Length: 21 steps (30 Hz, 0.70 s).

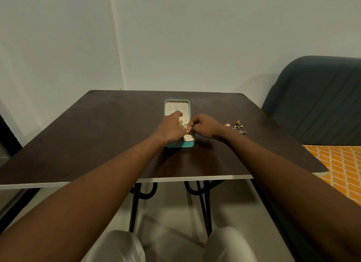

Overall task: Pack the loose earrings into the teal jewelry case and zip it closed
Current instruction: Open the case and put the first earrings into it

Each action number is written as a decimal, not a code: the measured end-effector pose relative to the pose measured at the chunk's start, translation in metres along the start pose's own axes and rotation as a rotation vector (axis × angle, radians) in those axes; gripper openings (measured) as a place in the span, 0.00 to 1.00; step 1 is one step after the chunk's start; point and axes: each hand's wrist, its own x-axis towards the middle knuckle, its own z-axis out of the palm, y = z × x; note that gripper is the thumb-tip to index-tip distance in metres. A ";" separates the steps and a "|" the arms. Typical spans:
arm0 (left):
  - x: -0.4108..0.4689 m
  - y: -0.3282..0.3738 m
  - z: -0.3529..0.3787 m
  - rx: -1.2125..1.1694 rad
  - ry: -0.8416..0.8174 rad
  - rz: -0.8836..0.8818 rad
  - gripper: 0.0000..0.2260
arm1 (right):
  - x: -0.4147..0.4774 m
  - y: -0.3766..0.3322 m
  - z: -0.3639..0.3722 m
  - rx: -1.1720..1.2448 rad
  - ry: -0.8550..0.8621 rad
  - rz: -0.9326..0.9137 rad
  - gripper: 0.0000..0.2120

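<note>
The teal jewelry case (pixel 176 103) lies open on the dark table (pixel 97 144), its cream lining showing and its lid flat toward the wall. My left hand (pixel 170 128) rests over the case's near half, fingers curled, covering most of the tray. My right hand (pixel 205 128) hovers at the case's right edge and pinches a small gold earring (pixel 187 131) between thumb and fingers. Whether the left fingers also touch that earring is hidden. A small pile of loose earrings (pixel 236 127) lies on the table to the right of my right wrist.
A dark upholstered chair back (pixel 320 99) stands to the right of the table. An orange patterned cloth (pixel 340 168) lies below it at the table's right corner. A plain wall runs behind the table's far edge.
</note>
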 end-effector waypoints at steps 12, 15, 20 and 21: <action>-0.006 -0.003 0.003 0.067 -0.006 0.109 0.30 | 0.002 0.008 0.008 0.011 0.032 -0.007 0.03; -0.008 -0.003 0.003 0.053 0.010 0.115 0.29 | 0.000 0.009 0.008 0.017 0.047 -0.016 0.03; -0.011 0.003 -0.002 -0.065 0.120 0.118 0.24 | -0.009 0.016 -0.008 0.077 0.262 -0.077 0.03; -0.011 0.005 -0.002 -0.084 0.141 0.131 0.23 | -0.011 0.020 -0.014 0.047 0.312 -0.086 0.03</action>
